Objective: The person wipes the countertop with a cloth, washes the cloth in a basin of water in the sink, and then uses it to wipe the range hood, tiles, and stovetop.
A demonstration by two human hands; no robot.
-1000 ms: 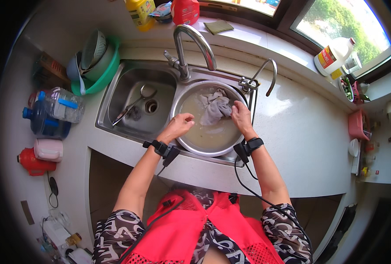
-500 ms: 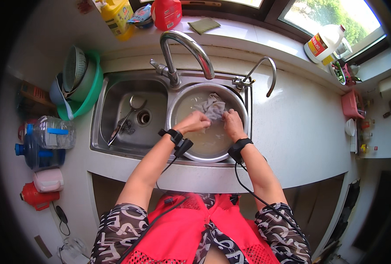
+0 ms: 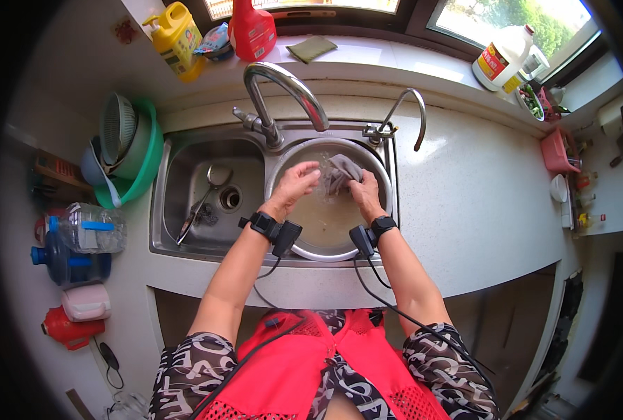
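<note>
A wet grey cloth (image 3: 343,171) bunches up above cloudy water in a round metal basin (image 3: 387,210), which sits in the right bowl of the sink. My right hand (image 3: 367,193) pinches the cloth by its right side. On the other side of it, my left hand (image 3: 296,185) hovers over the basin's left part with its fingers apart, holding nothing. Splashes show in the water between the two hands. Both wrists wear black straps with small devices and cables.
The tall chrome faucet (image 3: 292,73) arches over the basin, with a thin second faucet (image 3: 422,115) to its right. A ladle (image 3: 218,176) lies in the left sink bowl (image 3: 245,227). Green tubs (image 3: 150,157) and plastic jugs (image 3: 80,262) stand left; bottles line the windowsill.
My left hand has drawn back left from the cloth, its fingers opening. The cloth is now gathered up in my right hand. The whole view has shifted slightly.
</note>
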